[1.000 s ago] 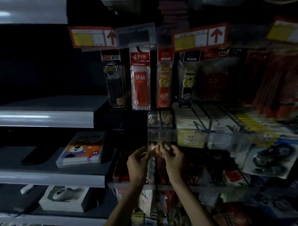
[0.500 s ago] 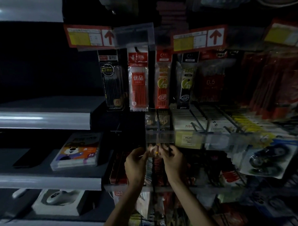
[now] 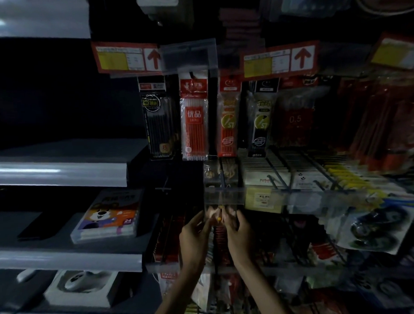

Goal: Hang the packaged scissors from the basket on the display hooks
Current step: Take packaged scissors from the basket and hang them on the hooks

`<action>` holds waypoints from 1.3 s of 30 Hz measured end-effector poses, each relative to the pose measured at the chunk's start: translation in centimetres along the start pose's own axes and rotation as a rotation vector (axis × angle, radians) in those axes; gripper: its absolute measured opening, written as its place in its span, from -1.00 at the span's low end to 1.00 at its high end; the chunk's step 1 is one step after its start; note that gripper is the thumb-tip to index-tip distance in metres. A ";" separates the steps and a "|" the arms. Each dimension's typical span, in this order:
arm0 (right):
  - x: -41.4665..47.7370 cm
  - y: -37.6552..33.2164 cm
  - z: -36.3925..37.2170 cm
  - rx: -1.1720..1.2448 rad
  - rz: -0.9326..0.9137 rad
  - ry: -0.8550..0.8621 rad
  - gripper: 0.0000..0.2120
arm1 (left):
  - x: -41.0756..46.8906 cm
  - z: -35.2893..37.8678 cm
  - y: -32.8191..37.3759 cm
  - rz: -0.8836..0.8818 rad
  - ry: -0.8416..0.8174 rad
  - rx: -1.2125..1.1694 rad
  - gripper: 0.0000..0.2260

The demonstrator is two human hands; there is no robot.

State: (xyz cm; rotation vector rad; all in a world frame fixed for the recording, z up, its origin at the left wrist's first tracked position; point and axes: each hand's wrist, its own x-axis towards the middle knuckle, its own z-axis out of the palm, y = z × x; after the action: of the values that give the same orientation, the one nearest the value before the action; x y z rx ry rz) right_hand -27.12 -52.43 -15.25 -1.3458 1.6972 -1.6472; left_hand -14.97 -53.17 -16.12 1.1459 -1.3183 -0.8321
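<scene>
Fingers of my left hand and right hand bunch together, curled, at the yellow hook tip just under the clear price strip. Whether they pinch the packaged scissors I cannot tell in this dark.

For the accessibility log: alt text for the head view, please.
The left hand and right hand pinch a small item, too dark to identify, under a clear label strip in a dim shop. Above hang pen packs; a cartoon-dog box lies on a shelf.
</scene>
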 end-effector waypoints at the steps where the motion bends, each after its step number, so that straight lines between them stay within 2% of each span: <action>1: 0.1 0.1 0.1 -0.001 0.001 0.005 -0.77 | -0.1 0.0 0.2 0.002 0.010 0.001 -0.71; 8: 0.6 -1.0 0.0 -0.013 0.006 0.008 -0.79 | -0.2 0.1 1.5 0.005 0.040 -0.001 -0.85; 12: 0.1 -1.0 -0.1 -0.009 0.027 -0.007 -0.82 | -0.4 -0.1 1.0 -0.031 0.066 -0.009 -0.77; 16: -0.4 -1.4 -0.4 -0.029 0.035 0.015 -0.75 | -0.3 -0.2 0.9 -0.061 0.074 -0.004 -0.68; 19: -0.6 -1.7 -0.7 -0.043 0.034 0.002 -0.79 | -0.4 -0.2 1.0 -0.059 0.066 0.006 -0.70; 20: -0.6 -1.5 -0.7 -0.049 0.037 -0.004 -0.75 | -0.5 -0.3 1.0 -0.057 0.065 0.021 -0.70; 22: -0.6 -1.1 -0.7 -0.073 0.064 -0.007 -0.52 | -0.6 -0.5 0.9 -0.050 0.061 0.045 -0.65; 24: -0.7 -0.3 -0.7 -0.088 0.065 0.004 -0.45 | -0.6 -0.8 0.6 -0.049 0.058 0.072 -0.60; 28: -2.3 0.0 -1.8 -0.112 0.035 0.029 -0.46 | -1.6 -1.7 0.7 -0.025 0.059 0.148 -0.59; 33: -5.5 -1.6 -4.2 -0.114 -0.056 0.005 -0.53 | -4.5 -3.9 1.2 0.037 0.006 0.180 -0.69; 36: -7.6 -2.6 -5.1 -0.126 -0.125 -0.058 -0.58 | -7.2 -5.6 1.8 0.073 0.004 0.246 -0.71; 39: -9.6 -3.5 -5.3 -0.137 -0.197 -0.195 -0.59 | -10.2 -7.2 2.7 0.099 0.034 0.336 -0.76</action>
State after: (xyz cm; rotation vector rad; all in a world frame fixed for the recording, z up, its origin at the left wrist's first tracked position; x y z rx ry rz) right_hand -26.02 -41.05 -13.97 -1.7275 1.6313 -1.4652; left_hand -9.49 -41.56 -15.75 1.3356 -1.5111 -0.5278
